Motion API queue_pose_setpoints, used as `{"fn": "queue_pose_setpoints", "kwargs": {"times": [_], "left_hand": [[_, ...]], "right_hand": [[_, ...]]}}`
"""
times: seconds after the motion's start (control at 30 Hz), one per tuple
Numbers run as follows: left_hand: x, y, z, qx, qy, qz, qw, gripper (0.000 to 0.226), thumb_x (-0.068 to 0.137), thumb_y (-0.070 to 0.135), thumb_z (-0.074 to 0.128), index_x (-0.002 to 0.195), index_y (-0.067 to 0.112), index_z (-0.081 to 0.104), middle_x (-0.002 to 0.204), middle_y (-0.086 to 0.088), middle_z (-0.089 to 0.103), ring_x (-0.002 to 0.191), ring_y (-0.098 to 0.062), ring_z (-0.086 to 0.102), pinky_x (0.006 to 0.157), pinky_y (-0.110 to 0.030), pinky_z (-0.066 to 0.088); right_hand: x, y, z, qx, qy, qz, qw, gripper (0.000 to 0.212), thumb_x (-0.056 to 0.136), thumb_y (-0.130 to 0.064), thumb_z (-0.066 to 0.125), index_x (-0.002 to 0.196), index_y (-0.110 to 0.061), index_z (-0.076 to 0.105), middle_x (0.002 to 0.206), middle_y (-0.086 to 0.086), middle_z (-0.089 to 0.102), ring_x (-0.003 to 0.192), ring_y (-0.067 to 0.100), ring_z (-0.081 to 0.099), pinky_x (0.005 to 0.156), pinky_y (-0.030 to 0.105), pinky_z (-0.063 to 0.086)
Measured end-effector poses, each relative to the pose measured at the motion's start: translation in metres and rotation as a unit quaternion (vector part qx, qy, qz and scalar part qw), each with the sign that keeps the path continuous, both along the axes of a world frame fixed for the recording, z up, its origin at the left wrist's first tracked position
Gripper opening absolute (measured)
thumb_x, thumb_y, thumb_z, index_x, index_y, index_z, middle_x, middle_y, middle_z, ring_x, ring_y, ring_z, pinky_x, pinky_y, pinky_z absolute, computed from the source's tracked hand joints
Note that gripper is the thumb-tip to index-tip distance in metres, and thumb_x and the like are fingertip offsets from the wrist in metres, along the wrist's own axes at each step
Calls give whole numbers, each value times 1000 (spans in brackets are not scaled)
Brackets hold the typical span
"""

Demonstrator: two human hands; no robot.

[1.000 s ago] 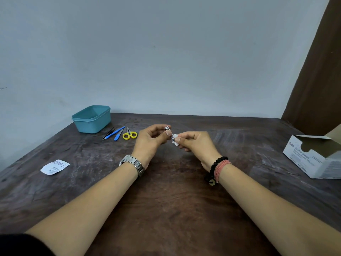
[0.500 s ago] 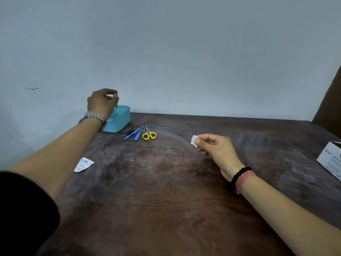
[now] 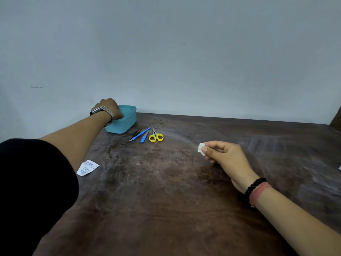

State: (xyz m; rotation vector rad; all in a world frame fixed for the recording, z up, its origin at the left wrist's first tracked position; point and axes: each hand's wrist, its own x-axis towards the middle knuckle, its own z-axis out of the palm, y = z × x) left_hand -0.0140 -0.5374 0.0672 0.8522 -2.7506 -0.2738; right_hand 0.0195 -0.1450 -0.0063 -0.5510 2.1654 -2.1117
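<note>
My left hand (image 3: 108,109), with a metal watch on its wrist, reaches down into the teal plastic tub (image 3: 127,120) at the table's far left corner. Its fingers are hidden inside the tub, so what they hold cannot be seen. My right hand (image 3: 224,156) hovers over the middle right of the dark wooden table (image 3: 156,200) and pinches a small white pad (image 3: 201,148) between thumb and forefinger. Black beads and a red band circle that wrist.
Beside the tub lie black tweezers (image 3: 135,134), a blue-handled tool (image 3: 141,134), a second blue tool (image 3: 144,137) and yellow-handled scissors (image 3: 156,136). A torn white wrapper (image 3: 87,167) lies near the left edge. The wall stands right behind the table.
My left hand carried a small metal item away from the right hand to the tub and has now dipped into it. The right hand kept the white pad and barely moved.
</note>
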Motion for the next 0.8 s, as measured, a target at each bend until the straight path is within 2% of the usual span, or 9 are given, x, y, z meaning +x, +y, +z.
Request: {"fn": "queue_pose_setpoints", "kwargs": {"times": [0.07,0.17,0.27,0.37,0.43,0.5,0.57,0.63,0.8], "left_hand": [[-2,-2,-2,-7,-9,-5,1000,25,75,28,68,95,14,72,101,-14,67,82,-33,60,70,-35,53],[1,5,-2,-12,12,-14,1000,20,78,25,66,93,14,72,100,-15,67,81,-34,60,67,-33,51],[3,17,0,-39,96,-27,994,17,82,25,62,95,19,71,103,-14,67,86,-36,62,67,-33,49],[6,38,3,-71,150,-91,982,13,84,25,58,91,24,69,100,-9,69,88,-33,63,69,-33,50],[8,57,-1,-77,115,-164,977,12,85,25,61,90,22,71,96,-6,71,89,-29,64,73,-35,53],[9,77,-12,-97,43,-212,972,12,85,24,63,91,19,73,94,-7,72,90,-27,64,75,-36,54],[8,87,-27,-130,-16,-205,970,13,84,23,65,89,16,75,92,-10,72,86,-28,65,70,-33,54],[5,89,-39,-138,-40,-177,974,16,83,23,65,87,12,75,89,-13,72,82,-31,66,65,-32,53],[1,88,-49,-141,-21,-143,979,17,87,18,63,90,5,74,92,-19,70,86,-37,65,68,-36,52]], "right_hand": [[0,0,0,1,-2,0,1000,10,84,-10,70,89,-18,74,72,4,72,62,5,61,58,18,49],[-1,0,0,-3,-9,2,1000,12,85,-8,69,96,-11,74,74,4,71,61,3,62,58,16,51],[-1,0,0,-2,-7,-1,1000,11,85,-9,69,95,-10,74,76,1,72,59,1,61,57,15,50],[-1,1,0,3,-6,0,1000,10,85,-10,70,94,-10,75,77,1,72,60,3,61,57,15,50],[-1,1,0,6,-7,8,1000,11,85,-9,69,95,-8,74,77,3,72,61,3,62,57,15,50],[0,1,1,6,-9,10,1000,12,86,-8,69,97,-7,73,78,5,72,61,3,64,58,15,51],[1,2,1,3,-12,7,1000,13,86,-7,68,98,-5,73,80,6,72,61,2,64,58,15,52],[1,2,0,2,-15,6,1000,14,85,-7,69,98,-5,72,81,7,72,60,3,64,58,15,52],[-1,0,-2,1,-24,8,1000,13,85,-7,70,97,-7,73,80,7,73,63,7,65,60,17,53]]}}
